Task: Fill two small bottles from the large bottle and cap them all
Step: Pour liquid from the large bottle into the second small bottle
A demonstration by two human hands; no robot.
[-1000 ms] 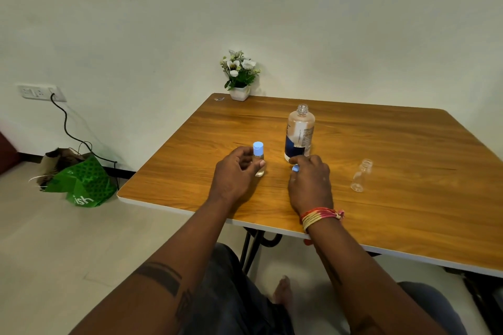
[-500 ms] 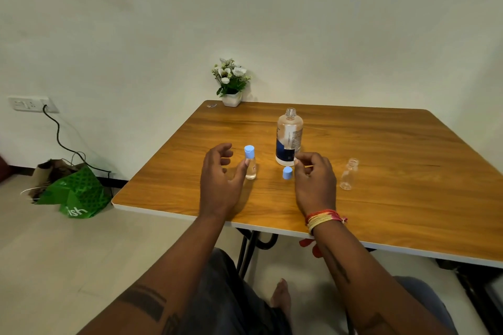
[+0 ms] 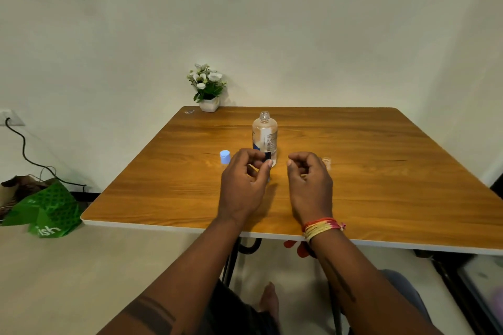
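Left hand [image 3: 242, 185] at frame centre, above table [image 3: 381, 185], fingers loosely curled, nothing visibly held; right hand [image 3: 309, 185] beside it, same. Large bottle [image 3: 264, 136] upright, uncapped, just above hands. Blue-capped small bottle [image 3: 224, 157] left of left hand, mostly hidden. Open small bottle [image 3: 327, 162] behind right hand

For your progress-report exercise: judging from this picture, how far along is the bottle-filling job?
Done: one small bottle wears its blue cap. In hand: nothing; the left hand and right hand hover with loosely curled fingers. Left: the large bottle stands uncapped, and the second small bottle, open-mouthed behind the right hand, needs capping; its fill level is hidden.
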